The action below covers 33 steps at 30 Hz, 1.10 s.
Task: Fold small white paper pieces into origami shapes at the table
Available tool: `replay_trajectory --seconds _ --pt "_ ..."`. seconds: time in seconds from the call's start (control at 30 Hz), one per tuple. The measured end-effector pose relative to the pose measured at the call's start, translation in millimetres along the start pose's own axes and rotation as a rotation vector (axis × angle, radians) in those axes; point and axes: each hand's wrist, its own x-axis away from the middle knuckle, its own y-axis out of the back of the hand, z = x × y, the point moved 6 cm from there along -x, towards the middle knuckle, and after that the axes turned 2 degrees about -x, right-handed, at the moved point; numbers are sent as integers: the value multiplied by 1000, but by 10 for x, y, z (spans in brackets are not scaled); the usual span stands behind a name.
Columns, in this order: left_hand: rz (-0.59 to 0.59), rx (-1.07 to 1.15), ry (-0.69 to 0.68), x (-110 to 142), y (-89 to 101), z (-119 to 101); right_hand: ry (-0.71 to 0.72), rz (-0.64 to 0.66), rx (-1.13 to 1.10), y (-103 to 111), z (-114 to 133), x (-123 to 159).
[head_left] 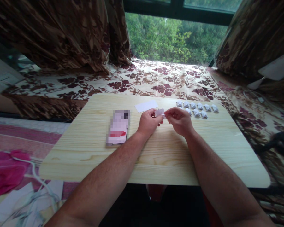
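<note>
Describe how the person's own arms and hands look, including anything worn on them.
The left hand and right hand are bare, without gloves. Both forearms are uncovered, with no sleeve, watch or bracelet visible. Finger details are too small to tell.

Home room: floral curtains [75, 34], cloth-covered window ledge [153, 78], striped bedding [49, 135].

My left hand [149, 123] and right hand [180, 119] meet fingertip to fingertip, thumbs and forefingers pinched; behind the fingers, both bare forearms diverge toward my body.
</note>
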Motion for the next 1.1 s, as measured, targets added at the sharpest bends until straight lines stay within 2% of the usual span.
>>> replay_trajectory --seconds 0.27,0.5,0.67,0.97,1.1 --pt "-14 -26 10 -3 6 0 12 16 44 -18 -57 10" --pt "-29 45 30 11 2 -45 113 -6 235 22 72 9" --pt "-14 73 29 11 -16 -47 126 -20 222 26 86 5" --pt "-10 178 167 8 -64 69 135 31 257 11 92 6" --pt "-22 196 184 10 -67 74 149 39 256 4 103 12"
